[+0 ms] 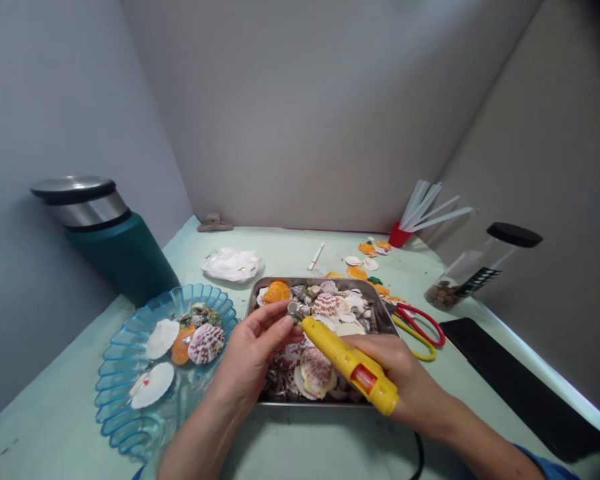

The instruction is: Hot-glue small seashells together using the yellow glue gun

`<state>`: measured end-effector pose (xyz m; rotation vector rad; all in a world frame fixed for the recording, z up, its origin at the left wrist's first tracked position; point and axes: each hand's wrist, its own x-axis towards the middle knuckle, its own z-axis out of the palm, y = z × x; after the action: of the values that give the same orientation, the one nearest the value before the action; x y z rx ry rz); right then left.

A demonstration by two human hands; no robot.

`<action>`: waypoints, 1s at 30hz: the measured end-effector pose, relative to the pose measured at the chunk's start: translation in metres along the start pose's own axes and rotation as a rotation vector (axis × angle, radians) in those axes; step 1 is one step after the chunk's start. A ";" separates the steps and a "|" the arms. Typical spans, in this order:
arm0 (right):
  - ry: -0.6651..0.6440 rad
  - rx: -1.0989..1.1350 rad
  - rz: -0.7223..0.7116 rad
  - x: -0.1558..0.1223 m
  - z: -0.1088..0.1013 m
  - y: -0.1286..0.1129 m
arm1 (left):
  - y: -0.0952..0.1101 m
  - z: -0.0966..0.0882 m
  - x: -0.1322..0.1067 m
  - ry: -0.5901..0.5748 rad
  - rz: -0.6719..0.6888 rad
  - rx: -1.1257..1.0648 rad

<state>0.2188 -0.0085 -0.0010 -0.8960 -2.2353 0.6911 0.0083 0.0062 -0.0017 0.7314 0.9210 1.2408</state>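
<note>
Pale marks on the black label [477, 283] of the jar [505, 253] at the far right are too small to read, and the white stick [317, 256] behind the tray [330, 404] bears a red mark at its near end, likewise illegible. The left hand [260, 343], thumb and fingers nearly closed together, pinches a small grey piece [293, 308] above the tray's shells [327, 305]; its exact shape is hard to make out. The right hand [403, 367] is wrapped round a yellow glue gun [347, 363], whose tip points at that piece; whether they touch cannot be told. Most of the right hand's fingers are hidden behind the glue gun, and both forearms run out of view below. A black cord [420, 450] is cut off at the lower edge, and the tray hides part of the scissors [442, 333]. The tray's metal rim frames the shells, with pale green surface [290, 447] in front of it between the forearms. The blue plate [105, 393], bearing more shells, lies close by the left forearm, the bottle [123, 257] standing just behind; to the right, a black strip [520, 387] runs along the surface's edge.
</note>
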 end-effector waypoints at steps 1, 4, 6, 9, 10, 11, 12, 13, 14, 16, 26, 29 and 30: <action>-0.002 -0.002 0.000 0.000 0.000 0.000 | 0.000 0.000 0.000 0.004 -0.001 -0.002; -0.005 -0.016 -0.001 -0.001 0.001 0.001 | 0.001 0.000 0.000 0.010 0.004 -0.009; -0.004 -0.031 -0.001 -0.002 0.001 0.001 | 0.001 0.000 0.000 0.018 0.003 -0.011; -0.001 -0.040 -0.007 -0.002 0.002 0.002 | 0.001 0.001 0.001 0.028 -0.002 -0.012; -0.001 -0.040 -0.011 -0.002 0.002 0.003 | 0.001 0.001 0.001 0.029 -0.004 -0.014; -0.002 -0.040 -0.015 -0.002 0.003 0.003 | 0.001 0.001 0.001 0.026 -0.004 -0.018; -0.002 -0.043 -0.017 -0.002 0.003 0.004 | 0.001 0.001 0.001 0.021 -0.005 -0.022; -0.002 -0.048 -0.018 -0.002 0.003 0.004 | 0.001 0.002 0.001 0.016 -0.006 -0.028; -0.002 -0.055 -0.020 -0.002 0.003 0.004 | 0.001 0.002 0.000 0.013 -0.007 -0.033; -0.003 -0.066 -0.022 -0.002 0.003 0.004 | 0.002 0.002 0.000 0.008 -0.011 -0.039; 0.024 -0.090 -0.065 -0.001 0.003 0.004 | 0.000 0.001 0.002 -0.011 -0.031 -0.019; 0.032 -0.099 -0.073 -0.001 0.003 0.003 | -0.001 0.000 0.003 0.002 -0.017 -0.011; 0.035 -0.098 -0.078 -0.001 0.003 0.003 | -0.002 -0.001 0.003 0.008 -0.009 -0.012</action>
<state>0.2187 -0.0076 -0.0051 -0.8562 -2.2764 0.5300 0.0085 0.0088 -0.0041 0.7123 0.9224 1.2409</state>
